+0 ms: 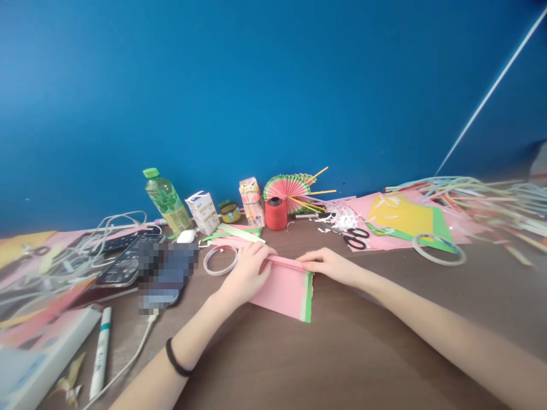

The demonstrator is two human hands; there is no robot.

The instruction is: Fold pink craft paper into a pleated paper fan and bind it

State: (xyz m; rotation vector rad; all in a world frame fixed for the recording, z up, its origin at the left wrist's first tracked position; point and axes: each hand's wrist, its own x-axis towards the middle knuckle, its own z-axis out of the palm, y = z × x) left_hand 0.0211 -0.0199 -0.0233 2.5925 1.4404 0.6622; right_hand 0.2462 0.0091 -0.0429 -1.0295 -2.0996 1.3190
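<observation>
Here the pink sheet is lying flat on the brown surface, right between the two hands, its far edge rising in a narrow fold and a white-and-green stripe running down its side below the right fingers. The left hand is covering the far left corner, its fingers closing narrowly over one end of the fold; the right hand is pinching the other end, thumb and fingers almost together on the paper. Just left of the left fingers, a roll of tape is lying on its side. Straight beyond both sets of fingers, a red spool is standing in front of a pleated fan, with a patterned box beside it. Beyond the left fingers and further left, a white carton and a green-capped bottle are standing, while a phone is lying nearer, well left of the hand. Over beyond the right fingers, black-handled scissors are resting near white scraps, and further right a yellow sheet is spreading out behind another tape ring. Nearer than the left fingers, a black band is circling the forearm, and well to its left a white marker is lying.
</observation>
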